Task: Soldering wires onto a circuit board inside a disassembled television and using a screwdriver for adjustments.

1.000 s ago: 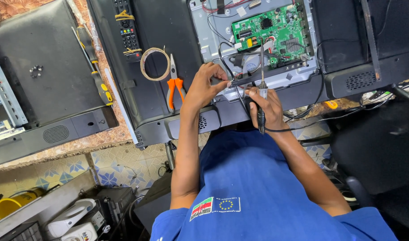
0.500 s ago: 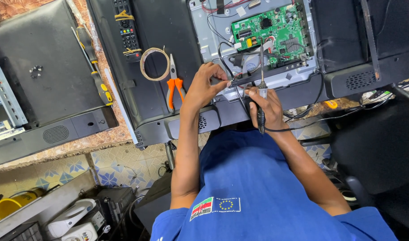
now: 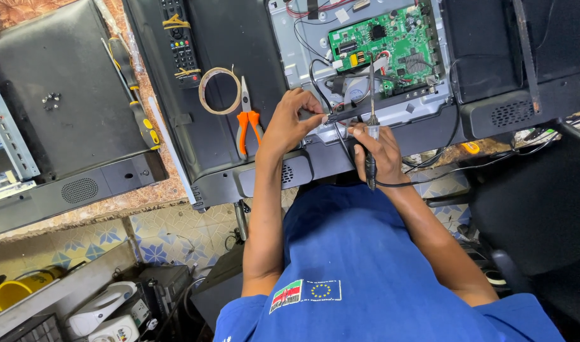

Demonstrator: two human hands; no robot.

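Two hands at work low on the open TV back (image 3: 239, 38). Left hand (image 3: 294, 125) pinching a black wire (image 3: 333, 116) between thumb and forefinger, other fingers curled in. Right hand (image 3: 377, 154), just at 4 o'clock of the left, wrapped in a fist round a slim tool (image 3: 371, 95), shaft pointing to 12 o'clock, cord trailing off toward 3 o'clock. Wire end and tool shaft meeting just between the two hands, on the grey metal chassis (image 3: 296, 44).

By the look of it, a wire being held steady while the tool is brought to it; whether the tip touches the wire, cannot tell. Next move, as a judgement: calls for a firm pinch and a steady tip, clear of the other loose leads crossing the chassis.

Green board (image 3: 391, 38) at 12 o'clock of the hands, seated in the chassis. Orange pliers (image 3: 247, 120) at 9 o'clock of the left hand, tape roll (image 3: 219, 90) just beyond at 10, remote (image 3: 179, 38) farther at 11. Screwdrivers (image 3: 135, 95) well off at 9 o'clock.

As for containers: yellow tub (image 3: 11, 294) far at 8 o'clock, contents not visible. Few loose screws (image 3: 49, 98) on a black panel (image 3: 62, 76) at far 9 o'clock, in no dish.
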